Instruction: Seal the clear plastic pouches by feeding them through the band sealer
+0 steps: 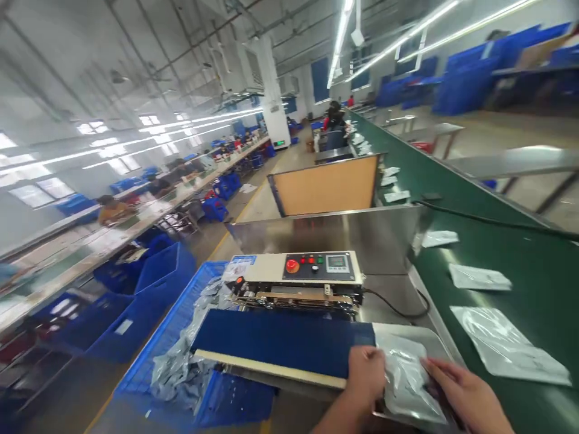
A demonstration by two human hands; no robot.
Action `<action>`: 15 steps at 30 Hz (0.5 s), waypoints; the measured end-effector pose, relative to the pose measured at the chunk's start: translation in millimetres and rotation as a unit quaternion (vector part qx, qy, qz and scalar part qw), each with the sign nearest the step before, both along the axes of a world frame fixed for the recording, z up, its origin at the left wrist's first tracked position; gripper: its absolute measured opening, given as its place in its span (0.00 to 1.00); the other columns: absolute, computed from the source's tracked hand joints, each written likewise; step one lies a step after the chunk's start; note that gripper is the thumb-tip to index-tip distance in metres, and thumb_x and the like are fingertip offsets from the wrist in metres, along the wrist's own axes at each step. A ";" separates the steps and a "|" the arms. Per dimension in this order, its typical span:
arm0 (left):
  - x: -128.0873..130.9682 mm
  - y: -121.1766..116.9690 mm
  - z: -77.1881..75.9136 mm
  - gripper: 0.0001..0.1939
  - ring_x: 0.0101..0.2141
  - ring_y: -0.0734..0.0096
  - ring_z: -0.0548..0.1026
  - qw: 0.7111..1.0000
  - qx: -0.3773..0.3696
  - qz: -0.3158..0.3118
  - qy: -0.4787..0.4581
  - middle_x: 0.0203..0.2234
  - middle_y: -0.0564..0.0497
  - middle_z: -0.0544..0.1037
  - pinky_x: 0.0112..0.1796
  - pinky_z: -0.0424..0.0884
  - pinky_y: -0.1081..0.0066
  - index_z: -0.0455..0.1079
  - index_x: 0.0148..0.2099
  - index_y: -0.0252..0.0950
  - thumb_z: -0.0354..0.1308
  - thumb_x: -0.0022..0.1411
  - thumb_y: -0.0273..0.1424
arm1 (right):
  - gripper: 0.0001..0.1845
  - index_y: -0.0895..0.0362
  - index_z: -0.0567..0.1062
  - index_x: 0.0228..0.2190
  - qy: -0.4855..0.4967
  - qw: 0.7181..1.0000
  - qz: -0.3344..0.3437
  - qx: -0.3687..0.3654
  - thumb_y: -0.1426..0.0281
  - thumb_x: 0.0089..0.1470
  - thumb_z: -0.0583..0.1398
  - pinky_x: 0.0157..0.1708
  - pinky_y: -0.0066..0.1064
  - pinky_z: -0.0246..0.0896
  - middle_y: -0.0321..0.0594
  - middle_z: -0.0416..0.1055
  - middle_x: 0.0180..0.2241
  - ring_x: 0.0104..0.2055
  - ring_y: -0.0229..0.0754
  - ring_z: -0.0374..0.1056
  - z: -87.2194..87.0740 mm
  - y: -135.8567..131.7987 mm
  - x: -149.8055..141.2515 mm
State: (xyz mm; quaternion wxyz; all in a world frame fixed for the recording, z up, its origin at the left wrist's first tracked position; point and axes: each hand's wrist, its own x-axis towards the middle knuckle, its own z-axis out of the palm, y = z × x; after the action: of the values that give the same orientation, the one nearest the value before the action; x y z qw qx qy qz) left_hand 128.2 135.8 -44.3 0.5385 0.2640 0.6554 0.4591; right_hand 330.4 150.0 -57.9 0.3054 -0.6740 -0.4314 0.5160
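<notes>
A silvery plastic pouch lies on a metal plate at the right end of the sealing machine's blue belt. My left hand grips the pouch's left edge, fingers curled over it. My right hand lies on the pouch's right side, fingers stretched along it and thumb tucked under its edge. The sealing machine, cream with a red button and a small display, stands just behind the belt.
A green conveyor runs along the right, carrying several sealed pouches. A blue crate full of pouches sits left of the machine. More blue crates stand on the floor at left. Other people work at long tables at left and far ahead.
</notes>
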 end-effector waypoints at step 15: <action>-68.3 53.7 15.8 0.31 0.21 0.67 0.72 0.997 -0.004 0.057 -0.050 0.20 0.47 0.76 0.25 0.66 0.69 0.80 0.31 0.30 0.76 0.35 0.53 | 0.08 0.58 0.80 0.29 0.149 0.985 -0.071 -0.039 0.67 0.52 0.71 0.21 0.24 0.67 0.36 0.74 0.18 0.19 0.36 0.69 35.6 75.1 -106.4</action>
State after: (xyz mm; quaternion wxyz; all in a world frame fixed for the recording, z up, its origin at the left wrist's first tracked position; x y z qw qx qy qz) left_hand 60.0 189.5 -28.5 0.5446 0.2012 0.6437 0.4987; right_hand 224.0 225.1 -22.3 0.3761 -0.6296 -0.3114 0.6043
